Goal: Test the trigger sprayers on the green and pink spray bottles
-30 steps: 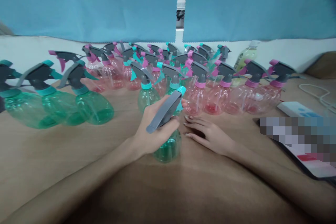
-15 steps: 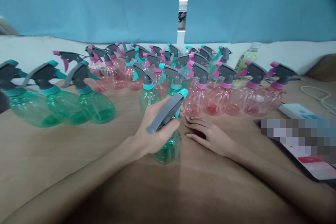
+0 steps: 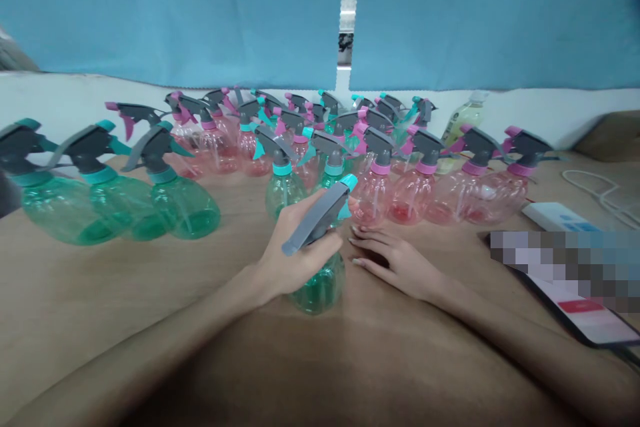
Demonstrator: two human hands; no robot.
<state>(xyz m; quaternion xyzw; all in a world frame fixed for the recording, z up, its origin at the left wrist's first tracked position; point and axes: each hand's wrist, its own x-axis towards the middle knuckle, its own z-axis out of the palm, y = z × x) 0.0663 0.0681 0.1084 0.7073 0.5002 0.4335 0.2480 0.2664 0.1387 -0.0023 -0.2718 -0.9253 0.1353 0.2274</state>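
Note:
A green spray bottle [image 3: 319, 287] with a grey and teal trigger head stands at the centre front. My left hand [image 3: 293, 250] is wrapped round its neck, just under the head. My right hand [image 3: 400, 260] rests on the wooden table [image 3: 200, 287] to the right of that bottle, fingers apart and holding nothing. Behind my hands stand two more green bottles with teal collars [image 3: 283, 190], partly hidden. A row of pink bottles [image 3: 411, 199] runs off to the right of them. Several green bottles [image 3: 185, 209] are grouped at the left.
More pink and green bottles [image 3: 217, 143] crowd the back, before a blue cloth [image 3: 175, 13]. A yellowish bottle [image 3: 465, 120] stands behind at the right. On the right lie a phone [image 3: 570, 300], a white box [image 3: 555, 215] and a white cable [image 3: 590, 187].
The view has shifted slightly, so the right-side things appear a little further left. Both hands keep nearly the same pose, the left still round the bottle.

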